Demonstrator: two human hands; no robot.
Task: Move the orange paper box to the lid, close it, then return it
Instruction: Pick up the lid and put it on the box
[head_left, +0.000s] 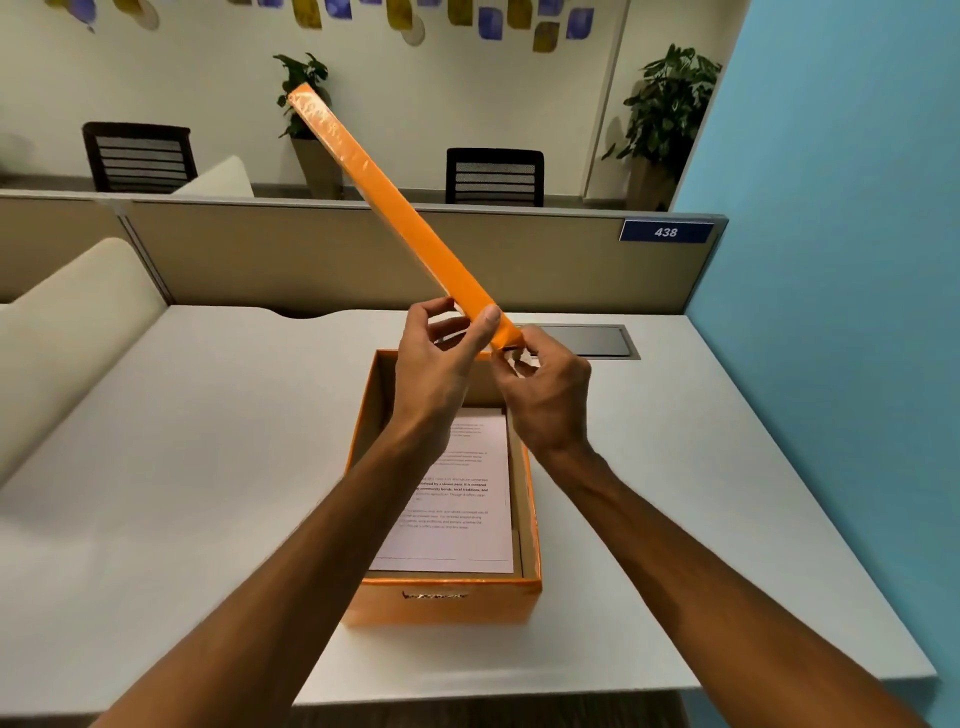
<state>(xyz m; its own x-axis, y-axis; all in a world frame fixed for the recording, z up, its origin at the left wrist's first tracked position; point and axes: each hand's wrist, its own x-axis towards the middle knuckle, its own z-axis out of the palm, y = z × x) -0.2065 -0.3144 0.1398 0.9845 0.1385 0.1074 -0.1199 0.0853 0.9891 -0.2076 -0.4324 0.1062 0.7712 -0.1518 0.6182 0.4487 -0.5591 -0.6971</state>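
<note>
Head view: your hands (439, 358) (545, 389) pinch the lid's (395, 208) near corner; tilted, it may twist and miss the box (447, 597).

Orange lid (395, 208), orange box (447, 603)

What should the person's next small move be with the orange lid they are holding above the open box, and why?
Probably tip the lid down flat over the box. It is held edge-on, slanting up and away, pinched at its near end by the left hand and right hand, while the box sits open on the desk with printed paper inside, so it cannot seat until level.
</note>
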